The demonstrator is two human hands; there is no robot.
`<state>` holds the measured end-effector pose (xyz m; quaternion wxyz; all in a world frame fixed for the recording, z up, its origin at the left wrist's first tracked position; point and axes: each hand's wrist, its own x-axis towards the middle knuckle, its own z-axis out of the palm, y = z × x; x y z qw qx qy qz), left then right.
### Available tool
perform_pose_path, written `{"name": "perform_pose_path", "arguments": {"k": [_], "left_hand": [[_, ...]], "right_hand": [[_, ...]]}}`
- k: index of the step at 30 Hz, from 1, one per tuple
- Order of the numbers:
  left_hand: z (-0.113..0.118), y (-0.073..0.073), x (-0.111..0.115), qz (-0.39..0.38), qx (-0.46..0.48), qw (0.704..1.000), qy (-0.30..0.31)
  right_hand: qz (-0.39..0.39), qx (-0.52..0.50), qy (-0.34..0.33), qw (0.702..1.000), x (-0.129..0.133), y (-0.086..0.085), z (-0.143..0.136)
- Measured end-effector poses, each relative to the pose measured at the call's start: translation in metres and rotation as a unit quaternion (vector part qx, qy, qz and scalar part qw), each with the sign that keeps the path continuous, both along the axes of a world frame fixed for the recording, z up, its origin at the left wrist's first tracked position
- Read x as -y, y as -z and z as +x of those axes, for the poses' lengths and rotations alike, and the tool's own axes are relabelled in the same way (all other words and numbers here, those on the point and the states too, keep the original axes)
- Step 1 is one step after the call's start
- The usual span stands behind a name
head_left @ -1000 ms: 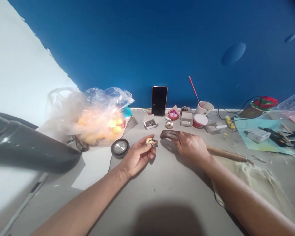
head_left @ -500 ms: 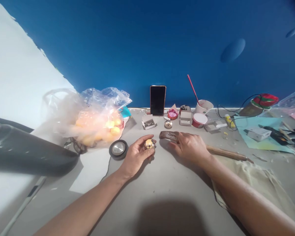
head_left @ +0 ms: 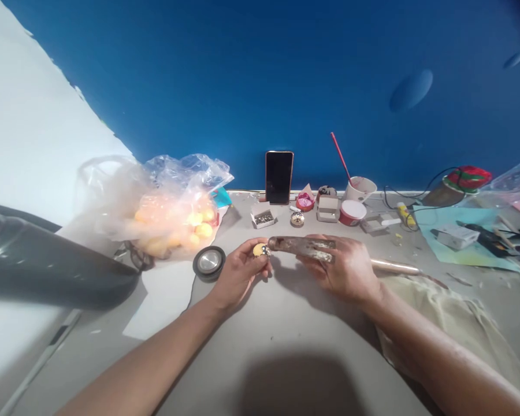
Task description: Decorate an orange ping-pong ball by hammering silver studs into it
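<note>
My left hand (head_left: 242,267) holds a small yellow ball (head_left: 259,249) dotted with shiny metal studs, pinched between thumb and fingers a little above the table. My right hand (head_left: 349,266) is closed around a worn hammer (head_left: 301,246), gripping it close to the head. The hammer's head points left, its tip at or almost at the ball's right side; whether they touch I cannot tell. Its handle (head_left: 394,266) sticks out to the right behind my wrist. Beyond my hands are an open white box (head_left: 263,217) of small metal pieces and a second studded ball (head_left: 297,219).
A dark round dish (head_left: 208,263) lies left of my left hand. Behind it bulges a clear plastic bag (head_left: 173,214) of yellow-orange balls. A phone (head_left: 279,177) leans on the blue wall. Cups, small boxes and a cloth (head_left: 442,323) are to the right.
My right hand has lifted the hammer and brought its head leftward to the ball. The ball has turned slightly in my left hand, showing more plain yellow.
</note>
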<state>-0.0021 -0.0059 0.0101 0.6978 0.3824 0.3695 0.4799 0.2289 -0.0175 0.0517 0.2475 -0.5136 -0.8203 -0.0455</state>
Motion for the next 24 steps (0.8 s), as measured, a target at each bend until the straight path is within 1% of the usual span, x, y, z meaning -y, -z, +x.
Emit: {"name": "perform_pose_path", "arguments": {"k": [2, 6, 9, 13, 16, 19, 24], "left_hand": [[-0.001, -0.001, 0.000, 0.005, 0.007, 1.000, 0.012], [-0.003, 0.001, -0.001, 0.005, 0.015, 0.998, 0.057], [-0.003, 0.002, 0.000, 0.003, 0.023, 0.997, 0.079], [-0.003, 0.000, 0.002, -0.007, 0.027, 0.997, 0.078], [-0.003, 0.000, 0.001, -0.005, 0.027, 0.997, 0.067], [-0.003, 0.001, 0.001, -0.006, 0.024, 0.997, 0.070], [-0.001, -0.003, 0.002, -0.002, 0.023, 0.997, 0.071]], "right_hand": [[-0.002, 0.001, -0.026, 1.000, 0.002, -0.001, -0.002], [0.021, -0.010, -0.021, 1.000, 0.001, -0.002, -0.001], [0.013, -0.008, -0.020, 1.000, 0.000, -0.005, 0.000], [-0.017, 0.008, 0.000, 1.000, 0.000, -0.010, 0.000], [-0.025, 0.003, 0.000, 1.000, 0.001, -0.013, -0.001], [-0.042, 0.010, 0.003, 0.999, 0.000, -0.016, -0.001], [-0.017, -0.007, 0.012, 1.000, -0.001, -0.021, 0.002]]}}
